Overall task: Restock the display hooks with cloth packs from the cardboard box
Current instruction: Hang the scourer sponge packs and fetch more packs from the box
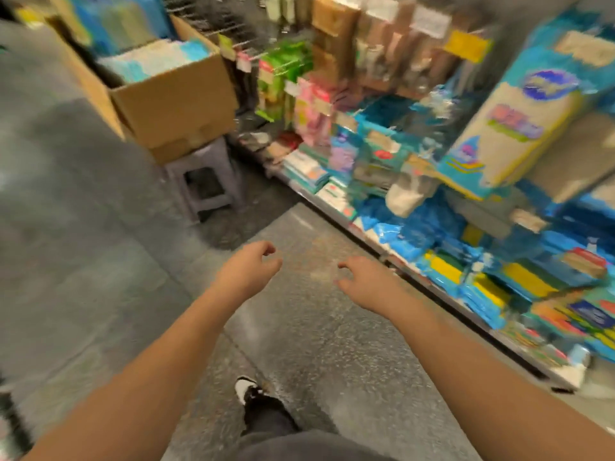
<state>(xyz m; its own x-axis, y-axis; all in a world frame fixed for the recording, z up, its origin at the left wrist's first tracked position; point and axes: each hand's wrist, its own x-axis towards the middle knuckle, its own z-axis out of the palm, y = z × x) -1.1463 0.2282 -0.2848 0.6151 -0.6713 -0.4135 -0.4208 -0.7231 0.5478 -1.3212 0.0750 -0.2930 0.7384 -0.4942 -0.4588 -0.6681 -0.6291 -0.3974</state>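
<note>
Hands hang empty over the grey floor (316, 327): the left hand (248, 269) and right hand (364, 282) both reach toward 12 o'clock, fingers loosely curled and holding nothing. The cardboard box (173, 101) sits at 11 o'clock on a grey stool (203, 181), its long axis running toward 11 o'clock, top open, pale blue-and-white cloth packs (156, 59) stacked inside. Blurred display hooks (253, 48) with hanging goods stand just right of the box.

Your left hand (248, 268) and right hand (361, 281) hung empty, fingers loosely curled; the cardboard box (173, 98) sat on a stool (206, 181).
</note>
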